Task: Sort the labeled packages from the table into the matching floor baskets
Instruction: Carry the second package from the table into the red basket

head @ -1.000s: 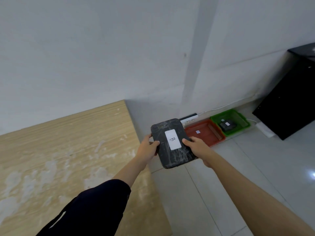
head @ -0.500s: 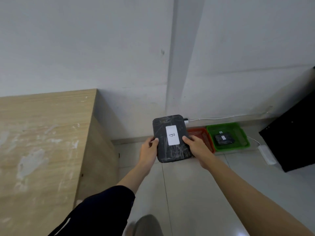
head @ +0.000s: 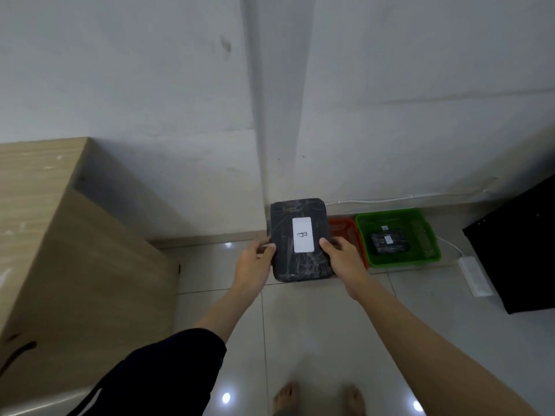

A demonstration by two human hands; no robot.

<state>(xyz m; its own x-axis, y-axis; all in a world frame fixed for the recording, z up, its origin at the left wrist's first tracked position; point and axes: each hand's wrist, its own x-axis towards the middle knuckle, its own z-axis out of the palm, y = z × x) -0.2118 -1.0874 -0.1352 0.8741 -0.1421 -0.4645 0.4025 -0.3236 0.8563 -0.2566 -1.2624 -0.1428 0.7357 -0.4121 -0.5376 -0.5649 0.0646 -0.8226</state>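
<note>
Over on the left stands the table [head: 45,235], its pale wood top and side panel filling that edge of the view, with a dark sleeve [head: 156,376] low in front of it. From that sleeve the bare left forearm reaches forward, and the left hand [head: 255,262] grips the left edge of the package [head: 300,238], thumb on top and fingers wrapped under. The package is black, wrapped in shiny film, held up in the air in front of the person, roughly flat and facing the camera, with a white label [head: 303,234] marked "B" in its middle. The right hand [head: 342,256] clamps the package's right edge the same way, thumb pressed on the top face beside the label. Behind the package and right hand, on the floor [head: 315,325] against the wall [head: 150,85], sits the red basket [head: 345,232], mostly hidden. Touching its right side is the green basket [head: 399,259], and in it lies a second package [head: 387,243], black with a small white label. A white cable [head: 390,200] runs along the base of the wall, and a white power strip [head: 474,276] lies on the tiles just right of the green basket. At the far right stands a black cabinet [head: 522,250]. At the bottom, two bare feet [head: 285,397] show on the glossy tiles.
</note>
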